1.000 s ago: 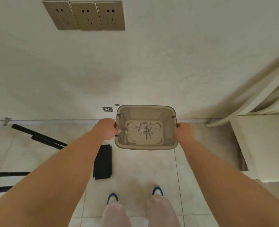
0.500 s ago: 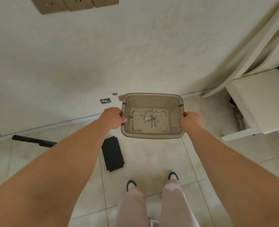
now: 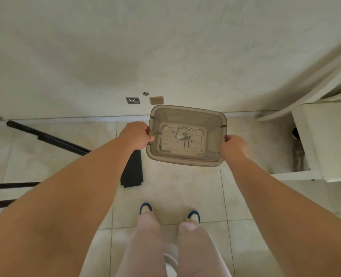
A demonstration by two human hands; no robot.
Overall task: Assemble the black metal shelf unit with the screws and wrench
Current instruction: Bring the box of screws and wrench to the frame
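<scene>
Beige floor [image 3: 175, 186]: tiles, black shelf tubes [image 3: 45, 137] and panel [image 3: 133, 170] lying left.
Wall [image 3: 165, 47]: plaster.
My hands: left hand [image 3: 136, 136], right hand [image 3: 232, 147] gripping bin [image 3: 211, 134] rims.
Screws [image 3: 185, 136]: inside bin.

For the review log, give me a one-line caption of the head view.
Both hands, left and right, hold a translucent bin of screws above black shelf parts.

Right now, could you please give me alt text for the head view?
A person holds a translucent bin of loose screws by its sides, left hand and right hand, above a tiled floor. Black metal tubes and a black panel lie left.
</scene>
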